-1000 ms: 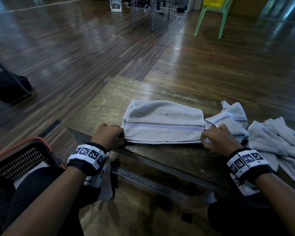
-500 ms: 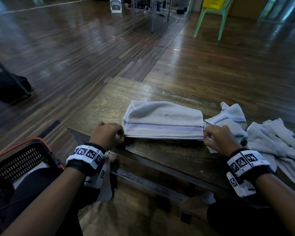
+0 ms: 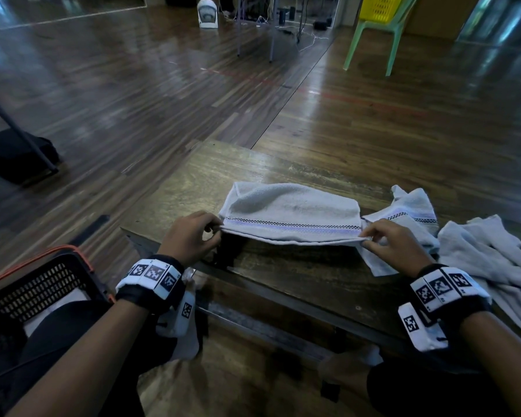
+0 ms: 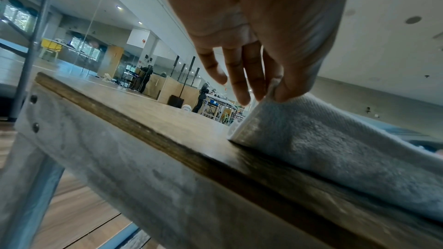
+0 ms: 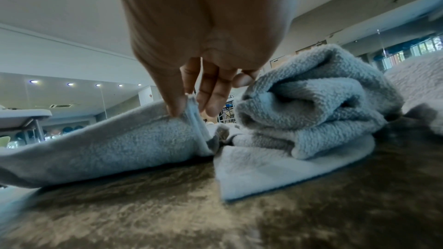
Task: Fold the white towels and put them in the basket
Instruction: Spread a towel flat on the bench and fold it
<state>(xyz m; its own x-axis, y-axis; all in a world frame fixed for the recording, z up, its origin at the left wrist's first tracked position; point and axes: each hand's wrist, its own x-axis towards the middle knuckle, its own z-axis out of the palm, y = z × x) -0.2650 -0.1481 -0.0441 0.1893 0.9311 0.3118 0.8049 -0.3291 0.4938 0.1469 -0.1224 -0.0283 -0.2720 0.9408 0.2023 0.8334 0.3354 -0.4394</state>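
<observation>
A white towel point(image 3: 292, 210) with a checked and lilac band lies folded lengthwise on the wooden table point(image 3: 283, 275). My left hand point(image 3: 215, 233) pinches its near left corner point(image 4: 273, 90) and my right hand point(image 3: 366, 237) pinches its near right corner point(image 5: 191, 107); both corners are raised off the table, with the far part still resting on the wood. A black mesh basket point(image 3: 39, 288) with an orange rim sits low at the left, beside my knee.
A crumpled banded towel point(image 3: 409, 215) lies just right of my right hand, bunched up in the right wrist view point(image 5: 309, 105). More loose white towels point(image 3: 494, 260) are heaped at the table's right end. The table's near edge point(image 4: 167, 143) runs under my wrists.
Both hands have lifted the towel's near edge off the table and carried it slightly forward. One second ago that edge lay flat under my hands.
</observation>
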